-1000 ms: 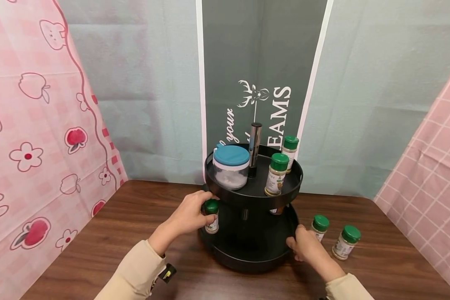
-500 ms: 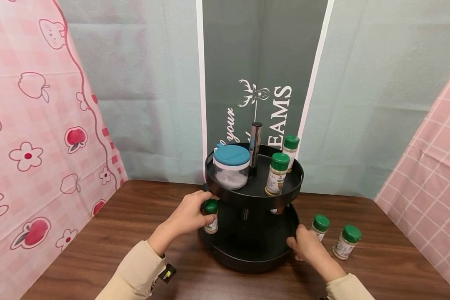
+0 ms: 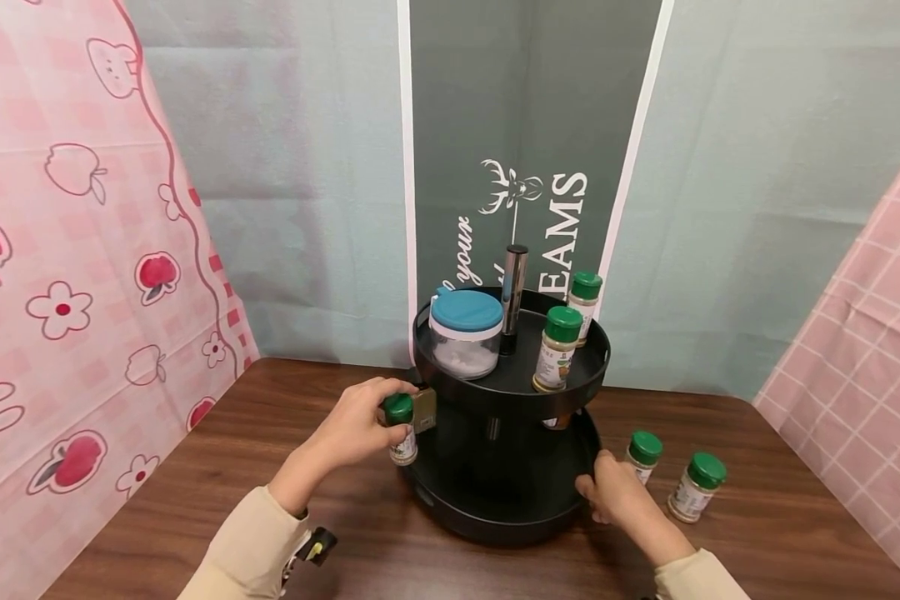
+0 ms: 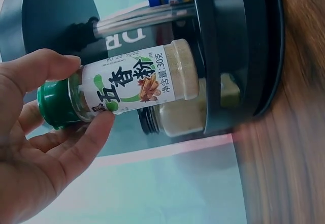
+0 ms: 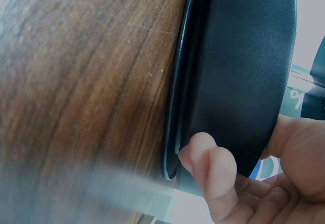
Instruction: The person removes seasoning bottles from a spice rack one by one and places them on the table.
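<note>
Pink cloth (image 3: 67, 250): far left, fruit-printed.
Left hand (image 3: 348, 425): fingers pinching the spice jar (image 4: 129, 84) near its green cap, upright at the left edge of the black rack (image 3: 495, 529)!
Lower tier (image 3: 510, 479): black-lidded jar (image 4: 177, 120) just behind the held one.
Upper tier (image 3: 517, 407): blue-lidded tub (image 3: 467, 333), then two green-capped bottles (image 3: 553, 362).
Right hand (image 3: 618, 492): fingers gripping the lower right rim.
Tabletop (image 3: 787, 525): two more bottles (image 3: 692, 492) standing beside that hand.

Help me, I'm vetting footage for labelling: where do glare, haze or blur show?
Head view: mostly crisp and evenly lit, with a highlight on the metal post; left wrist: the held bottle's label is legible, colours bluish; right wrist: a pale haze veils the lower left of the table.
</note>
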The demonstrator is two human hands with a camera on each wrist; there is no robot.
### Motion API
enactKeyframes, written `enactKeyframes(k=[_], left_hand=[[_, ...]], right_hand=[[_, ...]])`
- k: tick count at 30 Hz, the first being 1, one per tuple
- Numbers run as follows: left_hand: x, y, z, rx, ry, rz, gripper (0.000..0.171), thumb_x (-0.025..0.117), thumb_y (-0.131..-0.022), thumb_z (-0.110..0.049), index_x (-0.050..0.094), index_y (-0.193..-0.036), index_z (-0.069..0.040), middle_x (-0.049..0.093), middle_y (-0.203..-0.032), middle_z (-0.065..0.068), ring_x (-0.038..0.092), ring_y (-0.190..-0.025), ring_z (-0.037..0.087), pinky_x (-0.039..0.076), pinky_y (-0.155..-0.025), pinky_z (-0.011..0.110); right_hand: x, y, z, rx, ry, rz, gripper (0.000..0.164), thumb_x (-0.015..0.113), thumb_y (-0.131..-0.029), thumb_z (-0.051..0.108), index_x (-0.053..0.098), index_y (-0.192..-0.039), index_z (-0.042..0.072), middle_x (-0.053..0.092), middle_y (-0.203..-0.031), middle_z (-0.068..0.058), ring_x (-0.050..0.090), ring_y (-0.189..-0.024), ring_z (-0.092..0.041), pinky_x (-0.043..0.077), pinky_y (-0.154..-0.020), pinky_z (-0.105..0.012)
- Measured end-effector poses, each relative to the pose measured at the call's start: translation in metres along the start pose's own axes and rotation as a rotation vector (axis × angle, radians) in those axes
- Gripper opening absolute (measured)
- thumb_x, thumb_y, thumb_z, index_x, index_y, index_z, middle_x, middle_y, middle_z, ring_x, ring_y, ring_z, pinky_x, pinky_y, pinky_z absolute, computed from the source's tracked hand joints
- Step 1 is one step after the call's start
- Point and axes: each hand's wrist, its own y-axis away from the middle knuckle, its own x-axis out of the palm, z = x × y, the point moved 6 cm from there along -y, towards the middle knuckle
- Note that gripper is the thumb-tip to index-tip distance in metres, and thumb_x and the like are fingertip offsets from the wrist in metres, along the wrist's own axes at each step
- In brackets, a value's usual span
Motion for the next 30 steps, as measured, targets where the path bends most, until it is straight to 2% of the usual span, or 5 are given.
enactKeyframes(k=[6, 12, 21, 30], left_hand=[[-0.01, 0.007, 0.008, -0.014, -0.031, -0.034, 0.038, 0.074, -0.066, -0.011, 0.064, -0.103, -0.015, 0.062, -0.099, 0.003, 0.054, -0.079, 0.012, 0.051, -0.063, 0.033], [-0.015, 0.013, 0.019, -0.042, -0.071, -0.025, 0.041, 0.075, -0.066, -0.013, 0.063, -0.106, -0.013, 0.061, -0.095, 0.004, 0.053, -0.074, 0.012, 0.05, -0.061, 0.032], [-0.025, 0.024, 0.041, -0.108, -0.111, -0.026, 0.04, 0.074, -0.066, -0.009, 0.063, -0.104, -0.011, 0.063, -0.097, 0.01, 0.053, -0.076, 0.016, 0.048, -0.063, 0.038], [-0.026, 0.034, 0.068, -0.195, -0.142, 0.021, 0.04, 0.074, -0.067, -0.006, 0.063, -0.105, -0.011, 0.063, -0.099, 0.014, 0.056, -0.082, 0.022, 0.051, -0.067, 0.042]], right_hand=[[0.0, -0.001, 0.0, -0.004, -0.003, 0.007, 0.043, 0.049, -0.083, 0.011, 0.037, -0.105, -0.024, 0.052, -0.053, -0.008, 0.052, -0.043, -0.015, 0.046, -0.049, -0.033], [0.0, 0.0, -0.001, -0.007, -0.006, -0.002, 0.042, 0.049, -0.082, 0.011, 0.038, -0.104, -0.024, 0.052, -0.052, -0.008, 0.052, -0.043, -0.015, 0.046, -0.049, -0.033], [0.002, -0.001, 0.0, -0.007, -0.005, 0.006, 0.041, 0.048, -0.083, 0.011, 0.038, -0.104, -0.023, 0.052, -0.054, -0.008, 0.052, -0.043, -0.015, 0.046, -0.05, -0.033], [0.002, -0.001, -0.003, 0.021, -0.016, 0.042, 0.046, 0.047, -0.085, 0.011, 0.035, -0.111, -0.025, 0.052, -0.055, -0.01, 0.052, -0.045, -0.016, 0.046, -0.052, -0.034]])
